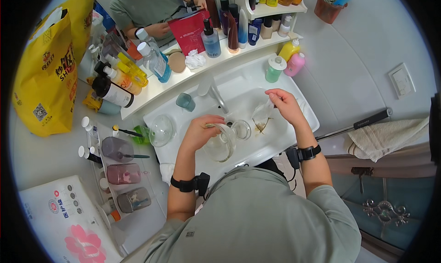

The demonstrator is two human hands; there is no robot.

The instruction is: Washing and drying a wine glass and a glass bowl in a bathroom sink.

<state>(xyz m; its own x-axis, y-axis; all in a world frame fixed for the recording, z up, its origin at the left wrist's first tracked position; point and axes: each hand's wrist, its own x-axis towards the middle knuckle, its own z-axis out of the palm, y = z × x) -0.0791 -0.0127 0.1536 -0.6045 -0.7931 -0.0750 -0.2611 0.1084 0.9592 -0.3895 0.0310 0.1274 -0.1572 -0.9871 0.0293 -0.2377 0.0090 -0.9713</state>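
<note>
My left hand (203,132) grips the rim of a clear glass bowl (220,153), tilted over the white washbasin (275,142). Between thumb and fingers, my right hand (284,103) pinches a thin, translucent white bag or cloth (262,111), which hangs over the basin. Brownish bits and thin stalks (260,126) lie at its lower end. A small round clear glass dish or lid (242,129) sits in the basin beside the bowl, near the drain. Behind them stands the chrome faucet (218,99). A clear glass lid or bowl (162,130) rests on the basin's left side.
A bluish cup (185,102) and a green bottle (274,69) stand on the basin's back ledge. Bottles and a red pouch (189,32) crowd the mirror shelf (151,99). A rack of tumblers (124,174) is at left; a beige towel (382,139) hangs at right.
</note>
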